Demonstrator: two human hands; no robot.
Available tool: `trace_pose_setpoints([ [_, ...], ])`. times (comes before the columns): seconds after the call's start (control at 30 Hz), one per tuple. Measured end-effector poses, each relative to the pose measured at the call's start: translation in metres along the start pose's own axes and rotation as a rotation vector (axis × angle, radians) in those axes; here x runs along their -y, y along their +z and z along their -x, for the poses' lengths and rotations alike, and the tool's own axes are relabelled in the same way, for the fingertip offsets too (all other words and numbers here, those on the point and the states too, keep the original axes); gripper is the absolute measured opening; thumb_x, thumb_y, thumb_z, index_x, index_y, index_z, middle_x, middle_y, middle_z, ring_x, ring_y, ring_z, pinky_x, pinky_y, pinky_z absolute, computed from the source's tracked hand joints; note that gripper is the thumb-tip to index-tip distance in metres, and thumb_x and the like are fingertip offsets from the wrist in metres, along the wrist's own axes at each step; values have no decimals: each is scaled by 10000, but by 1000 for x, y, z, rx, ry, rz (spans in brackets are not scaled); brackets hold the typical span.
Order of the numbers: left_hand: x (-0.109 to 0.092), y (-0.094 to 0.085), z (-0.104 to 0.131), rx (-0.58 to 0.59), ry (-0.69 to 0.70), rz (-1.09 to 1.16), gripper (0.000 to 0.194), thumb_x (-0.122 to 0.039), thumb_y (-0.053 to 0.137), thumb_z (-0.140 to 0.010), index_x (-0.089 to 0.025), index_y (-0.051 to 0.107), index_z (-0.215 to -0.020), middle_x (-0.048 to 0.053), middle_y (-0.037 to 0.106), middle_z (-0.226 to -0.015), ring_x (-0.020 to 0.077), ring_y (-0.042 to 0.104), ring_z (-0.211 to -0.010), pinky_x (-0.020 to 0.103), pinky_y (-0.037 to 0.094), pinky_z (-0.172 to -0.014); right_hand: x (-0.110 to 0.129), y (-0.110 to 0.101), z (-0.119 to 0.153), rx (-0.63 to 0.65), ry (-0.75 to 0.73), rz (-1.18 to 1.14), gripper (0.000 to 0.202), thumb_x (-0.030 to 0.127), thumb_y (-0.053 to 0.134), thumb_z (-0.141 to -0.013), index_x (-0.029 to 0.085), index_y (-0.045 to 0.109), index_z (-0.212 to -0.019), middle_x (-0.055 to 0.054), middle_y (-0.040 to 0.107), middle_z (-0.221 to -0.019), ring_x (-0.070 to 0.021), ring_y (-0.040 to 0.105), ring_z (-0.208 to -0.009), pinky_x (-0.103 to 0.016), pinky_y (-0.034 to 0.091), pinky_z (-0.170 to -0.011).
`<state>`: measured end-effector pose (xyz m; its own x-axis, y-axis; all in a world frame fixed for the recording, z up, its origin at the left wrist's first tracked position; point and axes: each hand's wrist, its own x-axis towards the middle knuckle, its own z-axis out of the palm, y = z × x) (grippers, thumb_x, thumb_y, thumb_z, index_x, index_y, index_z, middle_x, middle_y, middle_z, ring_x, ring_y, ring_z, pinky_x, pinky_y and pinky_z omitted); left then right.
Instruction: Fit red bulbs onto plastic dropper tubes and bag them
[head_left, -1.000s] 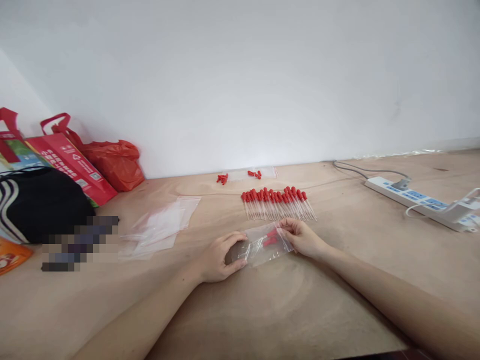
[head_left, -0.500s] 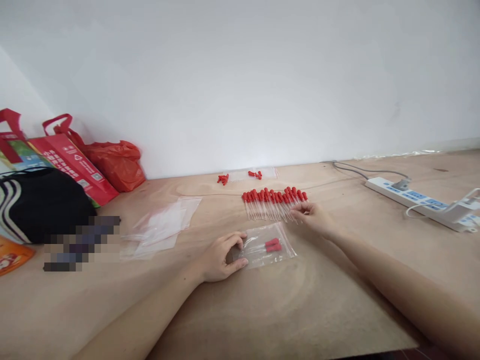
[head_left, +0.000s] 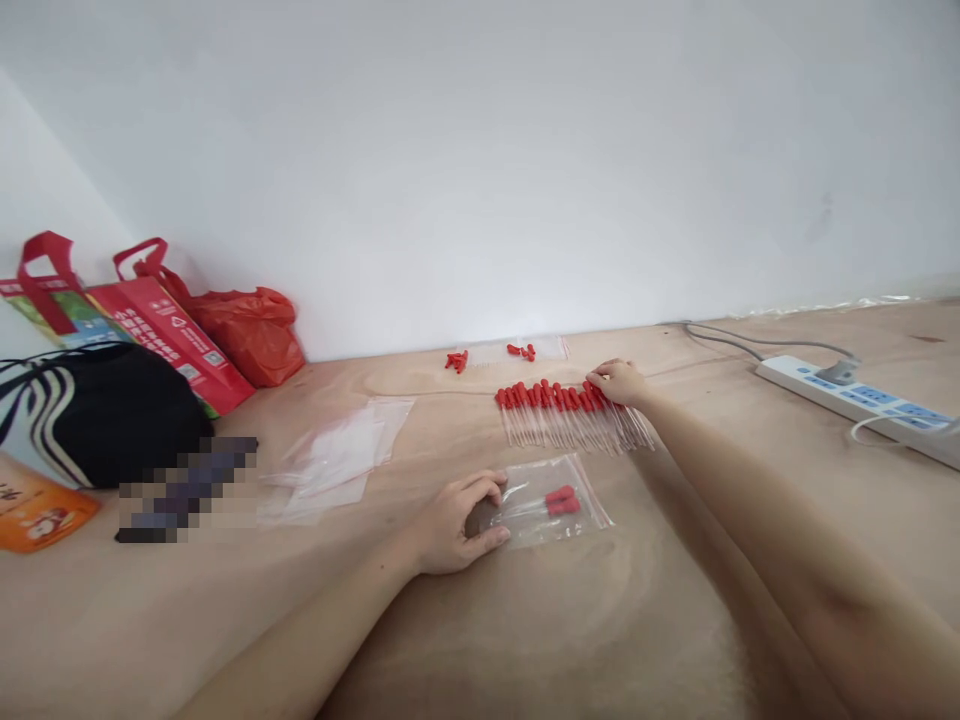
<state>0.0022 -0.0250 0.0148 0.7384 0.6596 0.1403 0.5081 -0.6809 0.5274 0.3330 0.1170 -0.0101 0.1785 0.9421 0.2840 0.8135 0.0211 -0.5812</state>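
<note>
My left hand [head_left: 463, 522] rests on the table at the left end of a clear zip bag [head_left: 525, 480]. Its thumb and curved fingers are apart, with the tips touching the bag's edge. Inside that bag lie two droppers with red bulbs [head_left: 562, 500]. Farther back, droppers [head_left: 551, 398] lie side by side in a row, red bulbs away from me and thin clear tubes toward me. At the row's right end, my right hand [head_left: 619, 383] is closed at the bulbs, its fingertips pinching a dropper; which one is partly hidden by the fingers.
Flat clear bags [head_left: 341, 450] lie left of my left hand. Near the wall are more red-bulbed droppers [head_left: 456, 362] and another clear bag [head_left: 551, 348]. A power strip [head_left: 855, 390] with cables is at right. A black bag [head_left: 127, 410], red bags [head_left: 259, 335] and an orange packet [head_left: 45, 510] stand left.
My right hand has moved from the tube ends up to the red bulbs at the row's right end. The left hand stays on the zip bag; the whole view has shifted slightly.
</note>
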Motion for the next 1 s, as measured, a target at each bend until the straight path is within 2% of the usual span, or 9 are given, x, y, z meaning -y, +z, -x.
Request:
trace_pose_setpoints([
  [0.13, 1, 1, 0, -2, 9, 2, 187, -297, 546, -765, -199, 457, -898, 90, 496, -1191, 212, 476, -1100, 361, 390, -905, 1, -8, 1, 26, 30, -107, 226, 346, 506, -735, 170, 647, -739, -58, 641, -709, -184, 563, -747, -297, 402, -693],
  [0.23, 0, 0, -1, -2, 18, -4, 205, -305, 541, -770, -204, 472, -934, 88, 502, -1187, 218, 482, -1095, 370, 390, -908, 5, -26, 8, 20, 21, -201, 280, 401, 444, -773, 170, 600, -785, -45, 638, -726, -145, 553, -669, -259, 405, -606],
  [0.33, -1, 0, -3, 2, 28, -11, 257, -307, 540, -771, -206, 480, -1000, 86, 508, -1185, 220, 486, -1089, 377, 383, -920, 10, -48, 25, -4, -31, -467, 285, 452, 446, -772, 186, 547, -781, -33, 637, -776, -113, 538, -642, -232, 396, -564],
  [0.43, -1, -1, -4, 1, 28, -19, 299, -305, 541, -771, -207, 481, -1047, 83, 514, -1182, 221, 482, -1095, 376, 381, -927, 11, -62, 51, -137, -27, -787, 307, 503, 543, -704, 202, 517, -760, -7, 609, -695, -100, 513, -582, -232, 388, -536],
  [0.5, -1, -1, -4, 2, 30, -31, 314, -313, 537, -776, -208, 480, -1066, 80, 507, -1193, 219, 480, -1097, 375, 378, -931, 11, -60, 72, -251, 42, -894, 325, 519, 577, -674, 209, 505, -738, 9, 584, -651, -95, 499, -552, -235, 394, -530],
  [0.57, -1, -1, -3, 8, 30, -44, 327, -324, 529, -786, -213, 473, -1089, 77, 496, -1209, 216, 472, -1104, 375, 372, -939, 10, -50, 92, -295, 130, -971, 336, 524, 594, -656, 209, 494, -714, 16, 568, -628, -94, 495, -535, -240, 409, -530],
  [0.73, -2, -2, -2, 17, 13, -59, 350, -332, 517, -794, -227, 458, -1123, 64, 493, -1217, 219, 462, -1116, 374, 373, -939, 10, -27, 126, -223, 239, -1007, 364, 546, 607, -634, 208, 500, -716, 12, 567, -608, -113, 519, -542, -253, 438, -532],
  [0.87, -4, -3, -3, 15, 16, -60, 343, -327, 513, -795, -221, 457, -1116, 65, 501, -1204, 218, 467, -1106, 372, 377, -932, 18, -23, 134, -209, 252, -1005, 353, 543, 599, -646, 209, 499, -700, 5, 573, -619, -118, 529, -553, -260, 452, -548],
  [1.0, -5, -2, -3, 12, 13, -68, 363, -329, 511, -796, -222, 437, -1135, 61, 500, -1197, 217, 469, -1098, 365, 381, -930, 34, -20, 141, -142, 313, -1115, 337, 518, 630, -630, 215, 493, -685, -2, 597, -648, -130, 561, -579, -270, 480, -567],
])
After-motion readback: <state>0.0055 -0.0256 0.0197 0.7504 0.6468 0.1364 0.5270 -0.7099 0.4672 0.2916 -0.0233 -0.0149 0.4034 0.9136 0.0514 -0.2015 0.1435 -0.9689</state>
